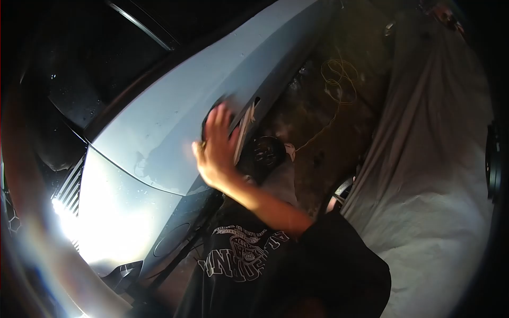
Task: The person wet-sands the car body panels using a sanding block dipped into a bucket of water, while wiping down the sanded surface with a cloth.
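My right hand [214, 146] is on the pale grey car fender [159, 111], its arm coming up from a black sleeve. The fingers are stretched over a dark pad [205, 127] against the panel, with the thumb out on the left side. Motion blur smears the fingertips and the pad's upper edge, so the pad's exact kind does not show. Water drops and a wet-looking patch mark the fender. Just right of the hand, a pale strip [245, 130] runs along the wheel-arch edge. My left hand is out of view.
Strong light glares off the front bumper [124, 212]. A grey cloth cover [424, 185] drapes along the right, a wheel [343, 192] showing under its edge. Thin yellow cord [339, 79] lies looped on the dark ground. Below my arm is a black clog [268, 151].
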`<action>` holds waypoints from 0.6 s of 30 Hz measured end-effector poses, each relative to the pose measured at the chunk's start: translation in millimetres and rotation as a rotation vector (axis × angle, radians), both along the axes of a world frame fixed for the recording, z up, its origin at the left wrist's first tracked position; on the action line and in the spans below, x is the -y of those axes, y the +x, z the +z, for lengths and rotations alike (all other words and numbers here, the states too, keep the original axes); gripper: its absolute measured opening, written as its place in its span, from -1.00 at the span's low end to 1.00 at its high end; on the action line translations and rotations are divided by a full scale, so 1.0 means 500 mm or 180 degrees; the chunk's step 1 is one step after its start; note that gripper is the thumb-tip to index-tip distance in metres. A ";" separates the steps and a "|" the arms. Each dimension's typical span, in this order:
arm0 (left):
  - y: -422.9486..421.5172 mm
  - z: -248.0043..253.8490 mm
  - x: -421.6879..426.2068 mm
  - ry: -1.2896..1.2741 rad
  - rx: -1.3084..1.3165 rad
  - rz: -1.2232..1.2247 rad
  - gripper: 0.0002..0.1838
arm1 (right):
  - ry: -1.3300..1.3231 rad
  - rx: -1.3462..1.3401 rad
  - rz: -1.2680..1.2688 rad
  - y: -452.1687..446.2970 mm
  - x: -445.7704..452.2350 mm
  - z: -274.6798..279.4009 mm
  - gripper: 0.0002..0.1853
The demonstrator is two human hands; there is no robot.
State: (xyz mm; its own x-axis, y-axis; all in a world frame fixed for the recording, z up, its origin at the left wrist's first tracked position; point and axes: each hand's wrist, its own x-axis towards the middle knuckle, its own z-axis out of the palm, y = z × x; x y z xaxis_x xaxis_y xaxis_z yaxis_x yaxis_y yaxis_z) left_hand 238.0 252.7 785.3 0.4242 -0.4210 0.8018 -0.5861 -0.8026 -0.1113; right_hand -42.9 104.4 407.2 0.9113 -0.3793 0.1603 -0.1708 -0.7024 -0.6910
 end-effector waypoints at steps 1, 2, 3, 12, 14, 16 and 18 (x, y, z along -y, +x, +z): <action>-0.003 -0.005 0.000 -0.0010 -0.0006 0.0005 -0.62 | -0.0023 -0.0100 0.0469 -0.062 -0.070 0.017 -0.11; -0.004 -0.012 -0.001 -0.0019 -0.0004 0.0013 -0.62 | -0.0010 -0.0123 0.0441 -0.061 -0.059 0.026 -0.11; -0.004 -0.014 -0.001 -0.0021 0.0011 0.0008 -0.62 | -0.0007 -0.0264 0.0409 -0.041 -0.034 0.034 -0.13; -0.037 -0.047 -0.016 -0.0015 0.0051 0.0002 -0.62 | 0.0124 0.0681 -0.0460 0.080 0.038 0.022 -0.18; -0.040 -0.057 -0.021 -0.0020 0.0036 0.0024 -0.62 | -0.0202 0.0814 0.0706 -0.053 -0.138 -0.018 -0.12; -0.043 -0.060 -0.023 -0.0029 0.0047 0.0028 -0.62 | -0.0399 0.0819 0.1352 -0.071 -0.144 -0.030 -0.13; -0.051 -0.067 -0.030 -0.0028 0.0069 0.0041 -0.62 | -0.0060 0.0675 0.0151 0.052 0.025 -0.009 -0.15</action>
